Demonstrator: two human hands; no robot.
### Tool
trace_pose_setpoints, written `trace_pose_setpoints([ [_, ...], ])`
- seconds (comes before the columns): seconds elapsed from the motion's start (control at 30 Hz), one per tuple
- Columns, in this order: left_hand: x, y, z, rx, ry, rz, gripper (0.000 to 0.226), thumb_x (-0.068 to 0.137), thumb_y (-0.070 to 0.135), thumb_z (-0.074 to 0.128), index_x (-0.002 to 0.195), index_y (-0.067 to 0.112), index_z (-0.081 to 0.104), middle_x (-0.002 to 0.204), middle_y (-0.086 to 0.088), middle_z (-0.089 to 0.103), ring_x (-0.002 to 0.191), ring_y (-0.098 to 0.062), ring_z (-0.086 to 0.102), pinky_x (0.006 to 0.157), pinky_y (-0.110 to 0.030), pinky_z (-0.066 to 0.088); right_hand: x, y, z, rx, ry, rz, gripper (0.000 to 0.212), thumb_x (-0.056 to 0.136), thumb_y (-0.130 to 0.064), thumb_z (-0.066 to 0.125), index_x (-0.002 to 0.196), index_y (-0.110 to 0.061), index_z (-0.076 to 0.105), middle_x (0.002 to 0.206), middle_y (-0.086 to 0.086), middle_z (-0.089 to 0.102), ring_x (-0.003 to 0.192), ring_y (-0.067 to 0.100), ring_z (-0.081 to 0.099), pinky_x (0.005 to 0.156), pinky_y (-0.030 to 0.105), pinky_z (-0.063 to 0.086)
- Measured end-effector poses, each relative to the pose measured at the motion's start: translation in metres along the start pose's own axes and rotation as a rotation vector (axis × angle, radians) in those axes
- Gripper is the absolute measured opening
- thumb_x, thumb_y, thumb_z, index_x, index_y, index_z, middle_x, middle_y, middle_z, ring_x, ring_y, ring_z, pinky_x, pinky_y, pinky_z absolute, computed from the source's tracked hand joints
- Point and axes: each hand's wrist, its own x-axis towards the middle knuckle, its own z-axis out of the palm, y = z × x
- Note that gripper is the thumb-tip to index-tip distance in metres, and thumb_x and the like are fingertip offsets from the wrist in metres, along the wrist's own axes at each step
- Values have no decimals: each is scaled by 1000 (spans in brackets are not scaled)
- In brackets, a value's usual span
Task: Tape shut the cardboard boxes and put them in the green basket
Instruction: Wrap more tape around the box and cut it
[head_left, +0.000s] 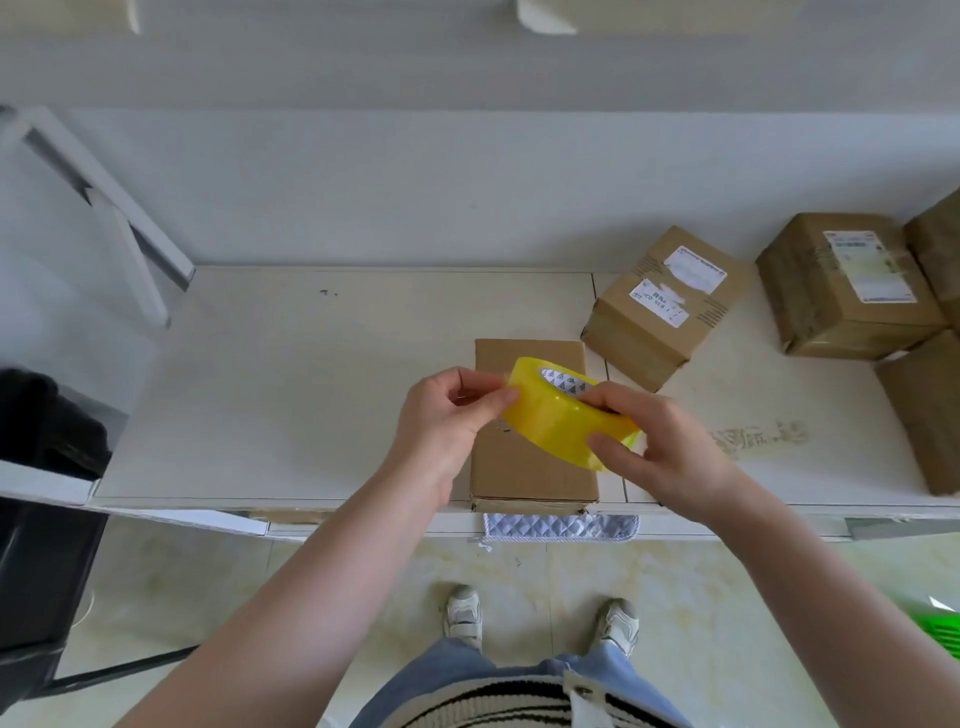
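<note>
- Two hands on the tape: right hand grips the roll, left hand pinches its end.
- Box sits on the worktop right underneath; we'd peel slowly, keeping it straight.

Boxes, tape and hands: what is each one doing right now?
Plain box: flat on the table, under the tape.
Tape roll: held up over the box.
Left hand: pinching the roll's edge.
Right hand: gripping the roll.
Labelled boxes: closed, set aside.
Green basket: on the floor, mostly hidden.
</note>
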Motion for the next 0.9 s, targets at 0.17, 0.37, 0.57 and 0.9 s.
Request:
trace_pose_setpoints([
  [0.17, -2, 7, -10, -71, -1, -10, 13, 82, 8, 74, 72, 15, 68, 64, 5, 66, 66, -9, 57, 62, -14, 51, 2, -2, -3, -47, -75, -49, 27, 88, -29, 54, 107, -12, 64, 81, -9, 59, 72, 10, 52, 63, 21, 40],
  [0.37, -10, 1, -17, -128, -25, 92, 12, 90, 4, 65, 79, 9, 63, 62, 7, 66, 61, -4, 61, 66, -17, 53, 13, -6, -11, -43, -27, 75, 28, 92, -55, 50, 88, -29, 60, 70, -4, 58, 64, 8, 51, 59, 22, 38],
  [0.57, -6, -3, -18, -101, -36, 59, 15, 98, 4, 52, 85, 11, 56, 74, 5, 73, 67, -7, 66, 63, -18, 53, 27, -20, -11, -136, -77, 87, 20, 94, -41, 54, 89, -25, 64, 72, -3, 60, 67, 15, 54, 64, 36, 43],
  [0.9, 1, -4, -16, -134, 23, 7, 20, 78, 0, 76, 89, 10, 61, 54, 6, 63, 53, -9, 59, 58, -18, 52, 28, -19, -12, -142, -114, 101, 51, 83, -63, 42, 95, -20, 68, 75, 1, 62, 70, 19, 58, 64, 37, 45],
])
